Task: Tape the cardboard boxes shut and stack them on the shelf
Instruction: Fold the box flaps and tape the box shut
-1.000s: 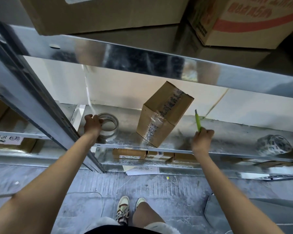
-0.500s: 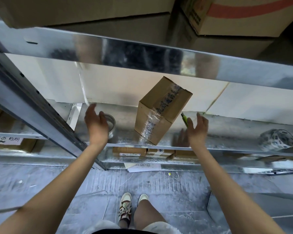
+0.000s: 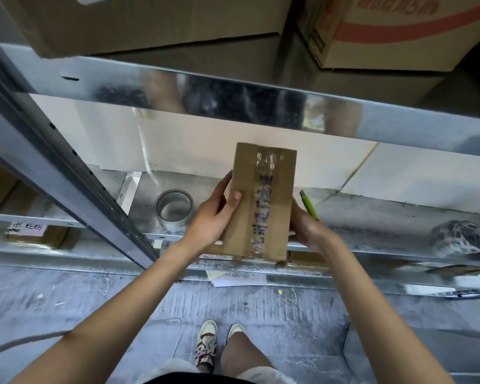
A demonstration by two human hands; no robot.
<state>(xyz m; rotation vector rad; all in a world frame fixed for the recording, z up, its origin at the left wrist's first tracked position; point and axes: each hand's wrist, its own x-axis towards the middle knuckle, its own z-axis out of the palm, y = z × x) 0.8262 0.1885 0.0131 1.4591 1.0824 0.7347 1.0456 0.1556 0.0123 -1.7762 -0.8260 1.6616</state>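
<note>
Gripping the small cardboard box from both sides, the left hand had its thumb on the taped top face and fingers curled round the left edge, while the right hand clasped the right side, fingers mostly hidden behind it. Box sat lifted over the near edge of the metal shelf, clear tape strip running along its length. Tape roll lay just left of it on the shelf, green utility knife just right, both untouched.
</note>
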